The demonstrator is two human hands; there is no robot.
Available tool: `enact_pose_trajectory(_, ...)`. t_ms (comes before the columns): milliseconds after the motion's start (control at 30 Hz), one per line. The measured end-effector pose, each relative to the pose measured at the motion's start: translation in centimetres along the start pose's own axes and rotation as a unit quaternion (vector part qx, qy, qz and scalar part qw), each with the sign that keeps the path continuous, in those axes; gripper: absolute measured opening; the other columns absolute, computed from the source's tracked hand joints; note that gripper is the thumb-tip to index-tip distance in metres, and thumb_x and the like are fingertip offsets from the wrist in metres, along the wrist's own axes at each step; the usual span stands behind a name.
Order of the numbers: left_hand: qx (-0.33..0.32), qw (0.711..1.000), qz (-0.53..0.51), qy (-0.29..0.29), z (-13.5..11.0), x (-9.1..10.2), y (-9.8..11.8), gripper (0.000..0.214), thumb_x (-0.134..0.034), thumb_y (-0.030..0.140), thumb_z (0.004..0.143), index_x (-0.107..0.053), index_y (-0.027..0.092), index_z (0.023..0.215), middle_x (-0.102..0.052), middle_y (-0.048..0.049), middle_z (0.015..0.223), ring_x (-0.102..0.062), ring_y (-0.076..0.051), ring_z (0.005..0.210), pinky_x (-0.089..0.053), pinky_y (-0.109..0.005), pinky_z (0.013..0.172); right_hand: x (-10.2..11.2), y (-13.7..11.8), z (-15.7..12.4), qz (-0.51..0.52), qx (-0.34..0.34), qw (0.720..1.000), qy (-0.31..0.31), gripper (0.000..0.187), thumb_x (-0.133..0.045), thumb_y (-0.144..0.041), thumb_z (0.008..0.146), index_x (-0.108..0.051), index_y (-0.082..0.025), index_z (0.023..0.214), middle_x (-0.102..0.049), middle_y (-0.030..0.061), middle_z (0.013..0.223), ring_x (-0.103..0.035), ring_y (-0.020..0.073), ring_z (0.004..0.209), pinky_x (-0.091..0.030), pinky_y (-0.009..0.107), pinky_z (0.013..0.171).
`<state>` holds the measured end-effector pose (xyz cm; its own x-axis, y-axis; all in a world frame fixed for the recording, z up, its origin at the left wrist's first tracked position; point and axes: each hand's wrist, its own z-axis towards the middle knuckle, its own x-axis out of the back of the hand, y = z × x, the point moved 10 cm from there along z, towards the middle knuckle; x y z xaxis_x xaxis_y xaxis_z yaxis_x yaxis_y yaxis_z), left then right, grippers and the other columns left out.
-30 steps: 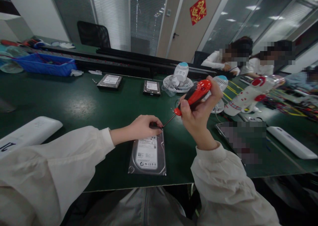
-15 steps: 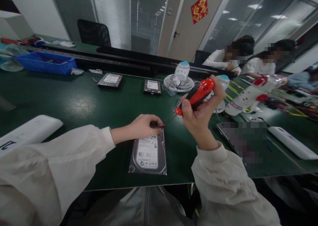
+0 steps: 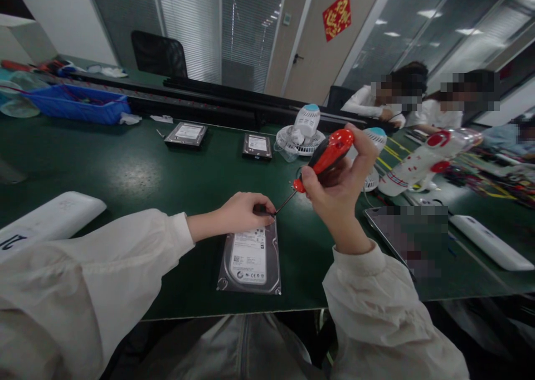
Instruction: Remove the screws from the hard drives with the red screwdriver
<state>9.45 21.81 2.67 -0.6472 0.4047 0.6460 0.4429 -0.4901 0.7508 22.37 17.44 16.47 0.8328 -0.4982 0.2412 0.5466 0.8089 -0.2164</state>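
Blinds [image 3: 190, 23], a mesh chair [image 3: 159, 54], a green workbench [image 3: 196, 174] and a screwdriver [image 3: 332, 150] show an office-like workshop.

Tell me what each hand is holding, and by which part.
The right hand holds the screwdriver by its red-and-black handle. The left hand rests at the far end of the nearest hard drive; whether it grips it cannot be told.

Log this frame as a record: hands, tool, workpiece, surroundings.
left_hand: at far end of near hard drive
right_hand: holds red-and-black screwdriver by its handle
screwdriver_shaft: slants down to drive's far right corner; tip contact unclear
near_drive_pose: flat on green table, label up
beyond: second hard drive, third hard drive, white fan
far_left: blue bin
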Motion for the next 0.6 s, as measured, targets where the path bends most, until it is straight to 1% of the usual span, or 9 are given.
enact_pose_trajectory(100,0.003,1.0,0.0,-0.003,0.0,0.1,0.1,0.024,-0.068,0.037,0.083,-0.075,0.023,0.101,-0.076,-0.002,0.1,-0.07,-0.019,0.09,-0.052,-0.032,0.079,0.5,-0.5,0.5,0.004,0.006,1.0,-0.004,0.065,-0.074,-0.046,0.077,-0.042,-0.037,0.133,-0.048,0.0046,0.123,-0.056,0.0149,0.083,-0.06,0.033,0.065)
enact_pose_trajectory(200,0.007,1.0,0.0,-0.008,-0.1,0.1,0.1,0.024,-0.068,0.038,0.083,-0.075,0.023,0.101,-0.076,-0.002,0.1,-0.069,-0.019,0.089,-0.052,-0.032,0.078,0.3,-0.4,0.9,0.029,-0.013,0.999,-0.04,0.062,-0.072,-0.043,0.078,-0.041,-0.035,0.132,-0.051,0.0035,0.114,-0.057,0.0144,0.08,-0.06,0.034,0.065)
enact_pose_trajectory(267,0.008,1.0,0.001,-0.012,0.0,0.0,0.1,0.026,-0.067,0.04,0.084,-0.075,0.023,0.102,-0.076,-0.0017,0.099,-0.069,-0.019,0.088,-0.052,-0.031,0.077,0.0,-0.3,1.0,0.065,-0.025,0.995,-0.073,0.063,-0.069,-0.041,0.081,-0.039,-0.034,0.135,-0.051,0.0041,0.116,-0.06,0.0136,0.078,-0.061,0.035,0.066)
enact_pose_trajectory(333,0.01,1.0,0.002,-0.013,0.0,0.0,-0.1,0.027,-0.067,0.041,0.084,-0.075,0.024,0.103,-0.076,-0.0017,0.098,-0.069,-0.019,0.087,-0.051,-0.031,0.078,-0.3,-0.1,1.0,0.093,-0.044,0.99,-0.093,0.063,-0.067,-0.038,0.083,-0.038,-0.033,0.139,-0.05,0.0059,0.123,-0.064,0.0145,0.081,-0.061,0.036,0.069)
enact_pose_trajectory(400,0.013,1.0,0.003,-0.013,0.0,0.0,-0.2,0.028,-0.068,0.041,0.083,-0.075,0.023,0.103,-0.076,-0.0017,0.097,-0.069,-0.019,0.086,-0.051,-0.032,0.077,-0.1,0.1,1.2,0.083,-0.062,0.991,-0.088,0.061,-0.068,-0.037,0.083,-0.042,-0.033,0.138,-0.05,0.0068,0.126,-0.065,0.0161,0.086,-0.06,0.035,0.07)
enact_pose_trajectory(433,0.014,1.0,0.004,-0.013,0.0,0.0,-0.2,0.028,-0.068,0.041,0.083,-0.075,0.023,0.103,-0.076,-0.0017,0.096,-0.069,-0.019,0.085,-0.05,-0.032,0.077,0.0,0.3,1.5,0.065,-0.068,0.993,-0.077,0.058,-0.07,-0.037,0.082,-0.046,-0.033,0.135,-0.052,0.0064,0.124,-0.064,0.0166,0.087,-0.06,0.034,0.069)
enact_pose_trajectory(533,0.017,1.0,0.008,-0.013,0.0,0.1,-0.1,0.028,-0.068,0.041,0.083,-0.075,0.023,0.102,-0.075,-0.0017,0.095,-0.068,-0.019,0.084,-0.05,-0.031,0.075,0.9,0.2,2.4,0.002,-0.065,0.997,-0.028,0.045,-0.078,-0.04,0.078,-0.06,-0.031,0.117,-0.06,0.0046,0.112,-0.062,0.0172,0.086,-0.058,0.032,0.066)
enact_pose_trajectory(600,0.016,1.0,0.009,-0.014,0.0,0.1,0.0,0.028,-0.068,0.042,0.083,-0.075,0.022,0.102,-0.075,-0.0016,0.095,-0.068,-0.018,0.084,-0.05,-0.031,0.074,0.9,0.2,2.9,-0.008,-0.074,0.997,-0.028,0.04,-0.08,-0.038,0.076,-0.064,-0.029,0.111,-0.063,0.0039,0.107,-0.063,0.0168,0.084,-0.057,0.031,0.066)
